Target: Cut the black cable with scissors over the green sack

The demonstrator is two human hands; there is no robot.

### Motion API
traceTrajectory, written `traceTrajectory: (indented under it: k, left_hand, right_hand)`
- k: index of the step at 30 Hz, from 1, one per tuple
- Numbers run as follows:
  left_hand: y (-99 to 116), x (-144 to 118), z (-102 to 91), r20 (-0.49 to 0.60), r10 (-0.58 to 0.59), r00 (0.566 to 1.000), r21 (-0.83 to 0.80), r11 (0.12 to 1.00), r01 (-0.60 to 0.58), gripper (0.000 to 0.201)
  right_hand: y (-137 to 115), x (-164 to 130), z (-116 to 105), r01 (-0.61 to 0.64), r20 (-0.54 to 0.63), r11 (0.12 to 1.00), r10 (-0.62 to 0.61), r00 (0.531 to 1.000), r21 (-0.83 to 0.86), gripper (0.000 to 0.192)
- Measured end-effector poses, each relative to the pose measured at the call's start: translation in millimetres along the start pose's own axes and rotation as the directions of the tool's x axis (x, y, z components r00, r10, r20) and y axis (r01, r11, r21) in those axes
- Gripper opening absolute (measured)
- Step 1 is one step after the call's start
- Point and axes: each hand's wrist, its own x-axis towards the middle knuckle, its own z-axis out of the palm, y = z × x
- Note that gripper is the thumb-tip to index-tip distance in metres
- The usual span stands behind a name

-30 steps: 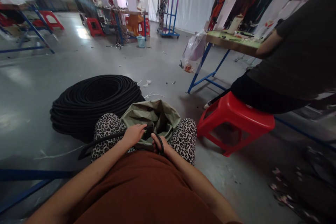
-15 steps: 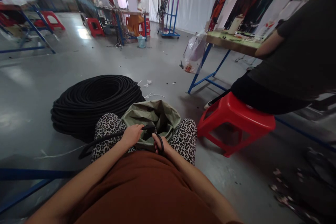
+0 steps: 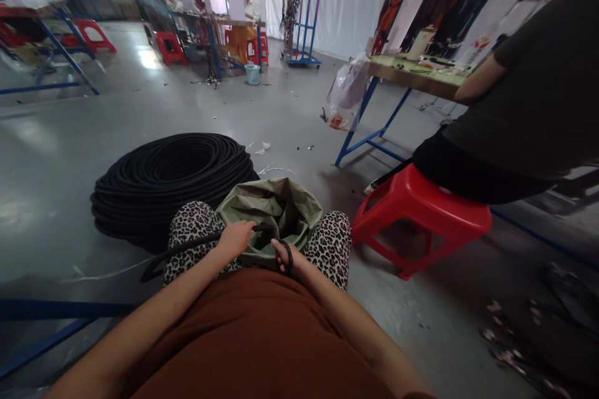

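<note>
The person's left hand (image 3: 237, 239) is closed around a thick, round black cord (image 3: 194, 242), whose short end sticks out past the fingers over the mouth of an olive-green fabric sack (image 3: 246, 196). The sack sits between the person's knees, covered in leopard-print trousers (image 3: 196, 219). Behind the hand, the cord crosses the left thigh and bends down beside it; whether it joins the large coil of black cord (image 3: 173, 181) on the grey floor (image 3: 290, 118) is hidden. The right hand (image 3: 281, 254) is wrapped around the black looped handles of a pair of scissors (image 3: 289, 255), just beside the cord's end; the blades are too dark to show whether they touch it.

The cord looks light in a single length, flexible yet springy enough to hold its end out unsupported, and hardly fragile. Its matt surface should grip well. A hold close behind the end seems best, since a longer overhang would likely sag. The whole coil is probably heavy and better grasped by several turns together.
</note>
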Motion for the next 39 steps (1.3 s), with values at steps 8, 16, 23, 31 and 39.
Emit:
traceTrajectory:
  k: [8, 16, 23, 31, 39]
  left_hand:
    - [-1.1, -2.6, 0.1, -0.068, -0.027, 0.997, -0.06, 0.998, 0.023, 0.039]
    - [-5.0, -6.0, 2.9, -0.183, -0.007, 0.983, -0.115, 0.993, -0.015, 0.037]
    - [-4.8, -9.0, 2.1, -0.206, 0.012, 0.978, -0.138, 0.99, -0.041, 0.035]
    - [-8.1, -10.8, 7.0, -0.21, 0.06, 0.976, -0.109, 0.99, -0.085, 0.035]
    - [-6.7, -14.7, 3.9, -0.145, 0.063, 0.987, -0.105, 0.991, -0.078, 0.038]
  right_hand:
    - [-6.5, -6.4, -1.1, -0.057, -0.07, 0.988, 0.067, 0.995, 0.142, 0.052]
    - [-8.0, -10.2, 0.4, -0.085, 0.061, 0.975, 0.074, 0.995, 0.205, 0.05]
    - [-7.7, -11.5, 0.6, -0.059, 0.104, 0.966, 0.033, 0.994, 0.251, 0.047]
    - [-7.5, -11.5, 0.7, -0.042, 0.096, 0.97, 0.02, 0.995, 0.24, 0.05]
    - [-4.9, -6.7, 1.7, -0.057, 0.078, 0.968, 0.039, 0.996, 0.245, 0.047]
